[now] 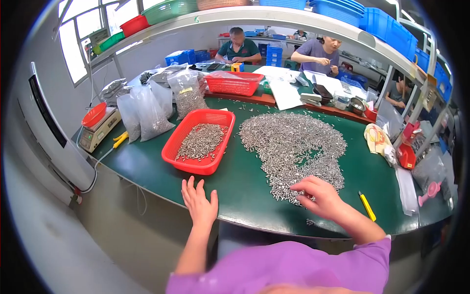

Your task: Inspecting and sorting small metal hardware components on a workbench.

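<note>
A wide pile of small silvery metal pins (pixel 293 142) lies spread on the green tabletop (pixel 245 206). My right hand (pixel 320 197) is over the pile's near edge, its fingers bent and its thumb apart from them. Nothing shows in its grasp, though the underside is hidden. To the left stands a red plastic basket (pixel 209 167) with more metal pins (pixel 201 141) on its bottom. My left hand (pixel 199 203) is just in front of that basket at the table's edge, fingers spread, holding nothing. A few loose pins (pixel 310 222) lie below my right wrist.
A yellow cutter knife (pixel 367 206) lies at the right. Filled plastic bags (pixel 149 110), a weighing scale (pixel 100 128) and yellow-handled pliers (pixel 120 139) stand or lie at left. Behind are another red basket (pixel 234 85), papers and a loaded overhead shelf (pixel 274 15). Co-workers sit beyond.
</note>
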The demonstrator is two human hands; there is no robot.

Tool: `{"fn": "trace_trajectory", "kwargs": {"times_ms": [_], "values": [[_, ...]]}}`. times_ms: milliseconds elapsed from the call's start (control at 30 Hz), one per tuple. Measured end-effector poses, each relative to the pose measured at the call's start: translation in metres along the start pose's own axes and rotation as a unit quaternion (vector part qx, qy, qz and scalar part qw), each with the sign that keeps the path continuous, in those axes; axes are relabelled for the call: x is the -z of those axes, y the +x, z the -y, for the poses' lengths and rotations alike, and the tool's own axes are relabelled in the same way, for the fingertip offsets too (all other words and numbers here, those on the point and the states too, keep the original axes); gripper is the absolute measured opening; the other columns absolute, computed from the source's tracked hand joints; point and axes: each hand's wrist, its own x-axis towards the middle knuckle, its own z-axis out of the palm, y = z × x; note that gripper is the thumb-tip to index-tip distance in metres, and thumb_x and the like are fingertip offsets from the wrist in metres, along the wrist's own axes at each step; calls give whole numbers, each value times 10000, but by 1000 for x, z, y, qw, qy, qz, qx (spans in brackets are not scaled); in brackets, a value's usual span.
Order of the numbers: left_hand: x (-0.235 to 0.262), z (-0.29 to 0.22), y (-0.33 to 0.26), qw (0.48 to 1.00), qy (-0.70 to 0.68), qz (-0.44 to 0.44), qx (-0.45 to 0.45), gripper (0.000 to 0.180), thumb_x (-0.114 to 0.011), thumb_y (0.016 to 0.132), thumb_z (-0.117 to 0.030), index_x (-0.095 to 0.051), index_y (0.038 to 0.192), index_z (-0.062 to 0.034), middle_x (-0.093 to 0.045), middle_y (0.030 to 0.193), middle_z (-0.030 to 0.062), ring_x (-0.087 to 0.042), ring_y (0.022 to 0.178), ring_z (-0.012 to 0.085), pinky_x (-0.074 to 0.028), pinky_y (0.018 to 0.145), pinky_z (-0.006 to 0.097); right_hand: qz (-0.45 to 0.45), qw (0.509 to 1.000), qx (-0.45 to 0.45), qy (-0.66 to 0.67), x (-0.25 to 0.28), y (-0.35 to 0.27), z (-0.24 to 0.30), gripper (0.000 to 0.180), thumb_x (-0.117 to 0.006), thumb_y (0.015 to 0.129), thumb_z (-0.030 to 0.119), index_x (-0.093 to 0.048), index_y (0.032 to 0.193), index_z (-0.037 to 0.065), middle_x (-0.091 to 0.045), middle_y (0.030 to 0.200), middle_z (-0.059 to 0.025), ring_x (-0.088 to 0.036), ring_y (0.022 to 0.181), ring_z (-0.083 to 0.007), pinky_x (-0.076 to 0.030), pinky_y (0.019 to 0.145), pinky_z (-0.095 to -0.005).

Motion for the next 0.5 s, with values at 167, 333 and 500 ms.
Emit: {"fn": "trace_trajectory", "kwargs": {"times_ms": [167, 333, 500], "values": [[7, 2, -4, 998, 60, 0, 1, 538, -693, 884, -263, -529, 1328, -9, -331, 1538, 198, -186, 1495, 436, -171, 1213, 597, 10, 989, 140, -43, -2, 54, 22, 300, -694, 881, 124, -650, 1176, 93, -636, 1095, -99, -655, 990, -312, -554, 820, -412], [5, 2, -3, 997, 70, 19, 4, 583, -681, 900, -303, -504, 1364, 2, -292, 1560, 207, -142, 1506, 448, -133, 1209, 630, 30, 979, 194, -50, 1, 110, 36, 359, -705, 858, 125, -631, 1206, 83, -615, 1170, -125, -634, 1079, -333, -547, 896, -425], [13, 10, 9, 998, 40, 34, -23, 582, -662, 919, -276, -471, 1390, 8, -248, 1578, 227, -120, 1508, 464, -115, 1209, 639, 32, 991, 131, 2, 15, 177, 53, 454, -720, 866, 80, -590, 1301, 78, -573, 1260, -126, -645, 1046, -236, -562, 916, -371]]}}
